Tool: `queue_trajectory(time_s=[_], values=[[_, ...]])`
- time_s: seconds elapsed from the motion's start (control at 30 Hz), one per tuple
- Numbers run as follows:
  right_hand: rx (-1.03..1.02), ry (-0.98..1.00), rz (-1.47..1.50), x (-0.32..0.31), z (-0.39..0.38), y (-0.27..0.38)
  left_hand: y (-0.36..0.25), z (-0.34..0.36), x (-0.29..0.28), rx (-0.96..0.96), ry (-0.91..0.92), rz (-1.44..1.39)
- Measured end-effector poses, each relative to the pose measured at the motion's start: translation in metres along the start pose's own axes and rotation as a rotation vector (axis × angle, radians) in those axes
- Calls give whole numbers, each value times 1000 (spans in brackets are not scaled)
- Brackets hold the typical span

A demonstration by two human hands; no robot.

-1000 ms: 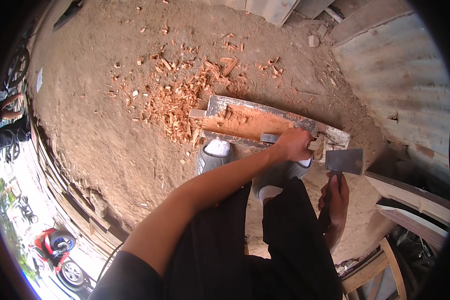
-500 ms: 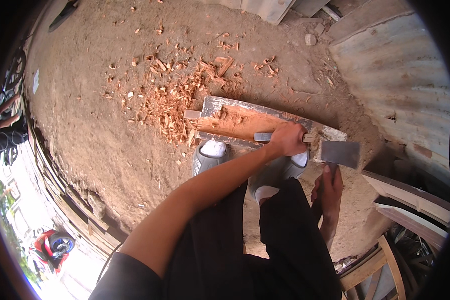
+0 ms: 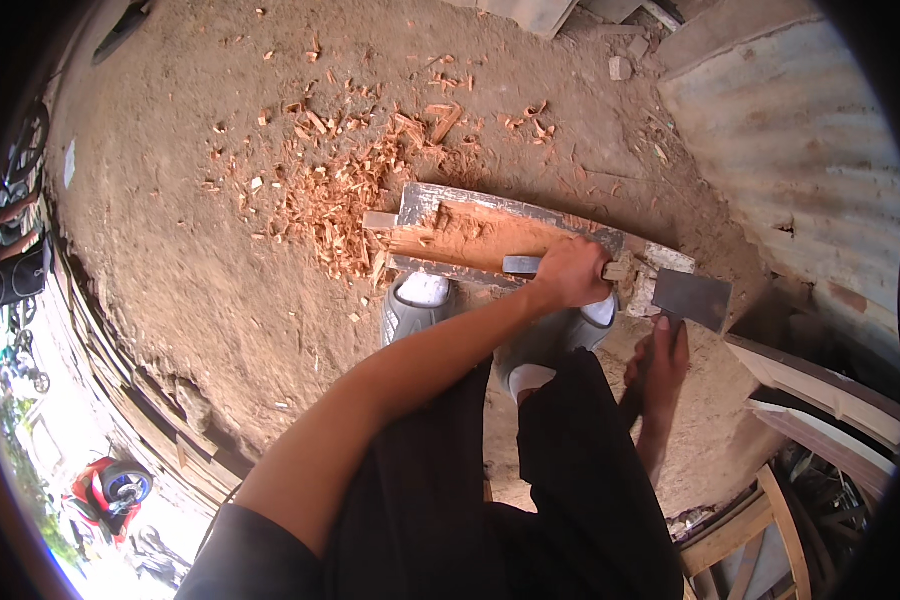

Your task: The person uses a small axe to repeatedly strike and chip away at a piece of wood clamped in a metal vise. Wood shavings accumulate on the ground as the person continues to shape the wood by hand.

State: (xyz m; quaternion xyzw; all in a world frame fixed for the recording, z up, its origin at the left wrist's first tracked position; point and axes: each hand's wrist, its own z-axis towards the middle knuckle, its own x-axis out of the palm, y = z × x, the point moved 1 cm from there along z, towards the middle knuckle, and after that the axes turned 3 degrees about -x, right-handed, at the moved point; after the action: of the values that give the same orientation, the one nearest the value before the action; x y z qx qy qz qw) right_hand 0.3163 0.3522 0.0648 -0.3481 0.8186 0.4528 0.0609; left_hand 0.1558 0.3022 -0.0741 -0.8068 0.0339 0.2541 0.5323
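Observation:
My left hand is wrapped round a chisel; its flat metal blade points left and its wooden handle end sticks out on the right of my fist. The blade lies over the near side of a hollowed wooden workpiece, with bare reddish wood inside and worn dark paint on its rim. To the right, my right hand grips the handle of a hammer with a broad, dark rectangular head. That head is apart from the chisel's handle end.
Wood shavings lie heaped on the dirt ground left of the workpiece. My shoes stand against its near side. A corrugated metal sheet leans at the right, with boards below it. A red motorcycle stands far left.
The hammer head has moved a little to the right, away from the chisel's end, and tilted. My left hand keeps its hold on the chisel. The whole view has shifted slightly.

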Motion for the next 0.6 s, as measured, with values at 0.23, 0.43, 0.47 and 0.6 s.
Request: queue_trajectory(time_s=[0.23, 0.43, 0.47, 0.6], values=[[49, 126, 52, -6, 2, -4, 9, -6, -8, -16, 23, 77], [16, 251, -76, 8, -9, -9, 10, -7, -12, -3, 49, 83], [44, 248, -62, 6, -11, -5, 13, -10, -13, -1, 61, 103], [76, 219, -17, -4, -15, 2, 6, -7, -25, 20, 127, 116]])
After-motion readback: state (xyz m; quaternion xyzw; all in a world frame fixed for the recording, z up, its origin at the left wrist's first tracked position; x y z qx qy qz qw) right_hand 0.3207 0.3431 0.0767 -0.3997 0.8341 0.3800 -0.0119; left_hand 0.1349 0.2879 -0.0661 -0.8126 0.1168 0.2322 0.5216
